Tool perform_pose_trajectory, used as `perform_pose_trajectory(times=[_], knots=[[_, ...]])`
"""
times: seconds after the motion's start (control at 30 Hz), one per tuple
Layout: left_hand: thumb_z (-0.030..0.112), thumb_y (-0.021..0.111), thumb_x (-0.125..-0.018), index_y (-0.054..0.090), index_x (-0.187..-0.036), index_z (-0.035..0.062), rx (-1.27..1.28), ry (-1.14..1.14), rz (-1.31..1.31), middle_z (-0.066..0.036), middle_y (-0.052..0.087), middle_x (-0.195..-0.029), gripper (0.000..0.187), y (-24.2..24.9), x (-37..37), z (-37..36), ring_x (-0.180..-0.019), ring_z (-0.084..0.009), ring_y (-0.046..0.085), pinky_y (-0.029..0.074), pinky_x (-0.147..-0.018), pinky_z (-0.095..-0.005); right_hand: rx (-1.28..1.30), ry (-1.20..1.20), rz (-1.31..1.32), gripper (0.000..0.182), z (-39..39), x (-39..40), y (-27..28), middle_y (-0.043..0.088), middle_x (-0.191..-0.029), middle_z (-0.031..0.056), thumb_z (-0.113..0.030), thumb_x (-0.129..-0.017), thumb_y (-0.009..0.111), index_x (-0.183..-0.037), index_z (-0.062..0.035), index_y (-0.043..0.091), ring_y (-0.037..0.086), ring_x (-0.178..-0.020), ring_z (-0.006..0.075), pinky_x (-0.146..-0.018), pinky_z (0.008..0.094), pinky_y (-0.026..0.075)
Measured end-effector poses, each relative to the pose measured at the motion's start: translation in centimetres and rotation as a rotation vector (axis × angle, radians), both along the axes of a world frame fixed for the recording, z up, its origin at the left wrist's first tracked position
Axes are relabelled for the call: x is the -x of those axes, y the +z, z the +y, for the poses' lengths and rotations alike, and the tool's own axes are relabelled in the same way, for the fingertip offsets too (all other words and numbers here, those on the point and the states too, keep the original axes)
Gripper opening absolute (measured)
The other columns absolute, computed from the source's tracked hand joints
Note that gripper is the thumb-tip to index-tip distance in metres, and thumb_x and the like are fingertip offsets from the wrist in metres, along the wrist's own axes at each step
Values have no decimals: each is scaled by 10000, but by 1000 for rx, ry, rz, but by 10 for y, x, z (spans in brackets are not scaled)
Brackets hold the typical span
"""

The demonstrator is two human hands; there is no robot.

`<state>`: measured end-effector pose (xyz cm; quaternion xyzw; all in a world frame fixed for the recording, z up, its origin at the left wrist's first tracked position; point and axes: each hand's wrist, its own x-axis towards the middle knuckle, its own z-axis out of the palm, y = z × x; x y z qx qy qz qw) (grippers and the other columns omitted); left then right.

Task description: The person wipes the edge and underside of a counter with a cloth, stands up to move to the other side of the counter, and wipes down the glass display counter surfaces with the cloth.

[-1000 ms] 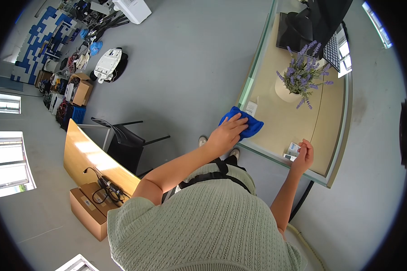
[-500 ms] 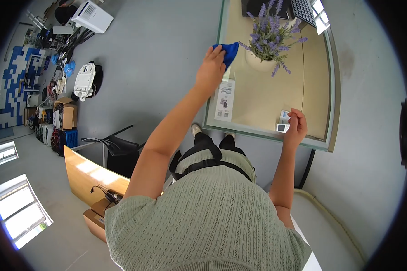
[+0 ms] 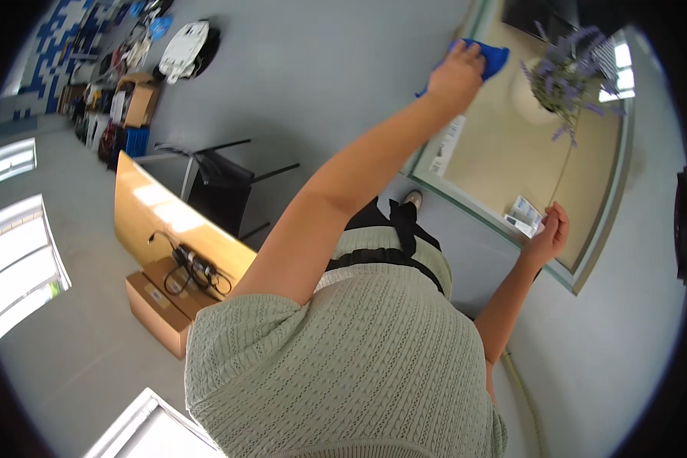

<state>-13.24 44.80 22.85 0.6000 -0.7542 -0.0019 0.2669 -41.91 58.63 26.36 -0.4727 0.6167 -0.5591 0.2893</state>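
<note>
My left hand (image 3: 456,75) has its fingers over a blue cloth (image 3: 494,61) at the left edge of the glass-topped table (image 3: 477,200). Part of the cloth hangs beside the palm. My right hand (image 3: 551,235) is near the front edge, its fingers curled together with nothing visible in them. Just left of those fingers lies a small white box or card (image 3: 524,214). A white printed sheet (image 3: 447,146) lies along the table's left side, partly covered by my left forearm.
A white pot (image 3: 533,93) of purple flowers (image 3: 576,76) stands on the table, with a dark device (image 3: 542,14) behind it. On the left are a black chair (image 3: 221,187), a wooden panel (image 3: 149,202) with black cables (image 3: 195,267), and cardboard boxes (image 3: 156,305).
The view has turned and shifted, so the table appears farther right and tilted. My left hand remains on the blue cloth at the table's left edge. My right hand stays near the white item.
</note>
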Motion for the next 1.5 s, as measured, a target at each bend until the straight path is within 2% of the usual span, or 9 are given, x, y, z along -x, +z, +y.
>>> perform_pose_trajectory(times=[0.03,0.07,0.13,0.27,0.5,0.83,0.9,1.2,1.5], knots=[[134,589,-786,562,-1154,41,28,41,90,-112,483,-1291,381,15,2,32,-1271,-307,361,336,-1043,-361,7,22,28,163,-1,2,-1,597,-822,11,-53,-882,504,-963,-19,642,462,-700,69,-647,204,387],[122,604,-763,566,-1150,44,-28,6,-35,-90,475,-1302,396,37,-2,63,-1268,-298,367,371,-1015,-343,-31,8,65,162,-2,-1,3,595,-826,8,-60,-882,507,-964,-18,640,456,-710,68,-647,205,383],[107,615,-740,569,-1148,46,-15,20,132,-80,475,-1303,415,32,1,104,-1265,-292,373,398,-990,-322,-42,48,102,167,-3,0,2,594,-834,12,-71,-885,500,-968,-24,637,464,-726,73,-649,213,379],[102,626,-719,574,-1142,57,-14,89,141,-72,468,-1312,428,31,7,166,-1266,-280,375,408,-979,-310,-74,90,232,183,-3,-14,15,591,-839,13,-88,-891,480,-974,-33,634,474,-748,90,-676,231,376],[108,623,-713,579,-1132,74,-27,148,235,-60,489,-1301,423,39,21,212,-1275,-252,380,314,-1043,-454,-60,96,294,205,0,-15,18,592,-858,19,-117,-903,461,-978,-23,627,490,-762,121,-709,254,375],[67,595,-701,560,-1162,83,-100,-167,132,-72,478,-1318,463,50,67,204,-1265,-241,396,254,-1064,-481,102,-49,-293,127,10,0,20,552,-767,16,-48,-877,483,-926,-18,596,449,-691,81,-641,203,370],[71,588,-713,550,-1173,77,-101,-248,111,-82,461,-1331,461,49,93,197,-1273,-256,381,246,-1064,-489,114,-48,-597,120,21,5,30,533,-750,9,-38,-873,478,-920,-21,588,424,-669,77,-632,200,359],[113,573,-765,521,-1180,44,-79,-702,70,-138,440,-1317,424,48,239,157,-1267,-324,346,219,-1051,-525,70,-243,-490,126,110,65,18,540,-812,23,-40,-869,473,-935,-27,580,423,-677,85,-642,202,368],[237,592,-814,516,-1140,46,-2,-765,84,-126,432,-1308,385,39,383,128,-1250,-339,346,231,-1029,-561,95,-399,-574,97,151,80,12,546,-827,16,-59,-893,473,-919,-56,567,450,-702,80,-648,197,374]])
